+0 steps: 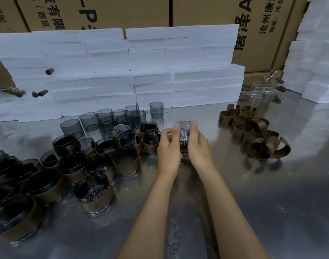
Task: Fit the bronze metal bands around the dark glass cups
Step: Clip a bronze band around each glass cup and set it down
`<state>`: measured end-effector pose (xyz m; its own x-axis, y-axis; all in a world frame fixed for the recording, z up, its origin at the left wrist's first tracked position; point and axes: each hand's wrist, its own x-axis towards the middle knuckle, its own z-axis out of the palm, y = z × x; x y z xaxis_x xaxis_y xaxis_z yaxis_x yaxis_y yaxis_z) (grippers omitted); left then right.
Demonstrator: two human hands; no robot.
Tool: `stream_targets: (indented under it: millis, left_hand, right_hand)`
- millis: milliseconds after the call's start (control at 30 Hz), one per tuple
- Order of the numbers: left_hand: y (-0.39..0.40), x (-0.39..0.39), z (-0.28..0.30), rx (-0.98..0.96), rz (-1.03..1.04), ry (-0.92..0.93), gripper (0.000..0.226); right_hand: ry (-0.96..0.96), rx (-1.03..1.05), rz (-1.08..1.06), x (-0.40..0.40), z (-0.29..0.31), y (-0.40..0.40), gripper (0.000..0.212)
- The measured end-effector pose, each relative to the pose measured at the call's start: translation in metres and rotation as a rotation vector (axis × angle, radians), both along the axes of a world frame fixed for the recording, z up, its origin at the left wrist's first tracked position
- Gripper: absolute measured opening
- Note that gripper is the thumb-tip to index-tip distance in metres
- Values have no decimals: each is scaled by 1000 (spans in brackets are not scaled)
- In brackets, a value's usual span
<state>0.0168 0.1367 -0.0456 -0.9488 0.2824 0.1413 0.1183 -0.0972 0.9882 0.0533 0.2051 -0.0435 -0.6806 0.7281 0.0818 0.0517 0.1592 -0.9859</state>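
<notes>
A dark glass cup point(184, 130) stands between my two hands over the middle of the metal table point(272, 193). My left hand point(168, 148) grips its left side and my right hand point(199, 144) grips its right side, thumbs up near the rim. The cup's lower part is hidden by my fingers, so I cannot tell whether a band sits on it. A pile of loose bronze bands point(253, 133) lies to the right. Bare dark cups point(104, 118) stand at the back left. Banded cups point(93, 193) crowd the left front.
White foam blocks point(141, 71) are stacked like a wall along the back, with more foam blocks point(316, 62) at the far right. Cardboard boxes point(262, 25) rise behind them. Clear glasses point(258, 92) stand at the back right, beyond the bands.
</notes>
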Motion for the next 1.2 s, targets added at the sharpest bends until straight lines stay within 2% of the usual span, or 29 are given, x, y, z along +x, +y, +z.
stream_targets:
  millis: [133, 267, 333, 367, 433, 500, 600, 700, 767, 933, 1033, 1200]
  left_hand:
    - [2, -4, -3, -1, 21, 66, 24]
    - [1, -9, -8, -6, 93, 103, 21]
    - [0, -10, -6, -6, 123, 63, 31]
    - [0, -9, -4, -11, 111, 30, 38]
    - [-2, -6, -1, -31, 58, -38, 52]
    - [-3, -3, 2, -44, 17, -74, 64]
    - [-4, 1, 6, -8, -35, -94, 77]
    - [-4, 1, 4, 20, -95, -62, 58]
    - [-3, -1, 2, 19, -121, -60, 54]
    - [-2, -1, 3, 98, -92, -58, 37]
    - [-3, -3, 5, 154, -111, -113, 28]
    - [-6, -6, 5, 200, -148, -145, 22]
  right_hand:
    - [10, -28, -73, -2, -2, 6, 65]
    - [49, -25, -92, 0, -1, 8, 48]
    - [84, -118, -8, 3, 1, 7, 39]
    - [87, -174, 47, 4, 2, 6, 42]
    - [73, -246, 169, 6, 2, 2, 59]
    - [60, -249, 248, 5, 2, 0, 71]
    - [64, -162, 227, 5, 2, -1, 63]
    - [58, -99, 162, 6, 3, -2, 70]
    - [29, -59, 110, 5, 3, -4, 73]
    - [98, -79, -55, 4, 2, 2, 48]
    - [179, -203, 22, 5, 2, 5, 33]
    - [351, -688, 86, 4, 5, 5, 40]
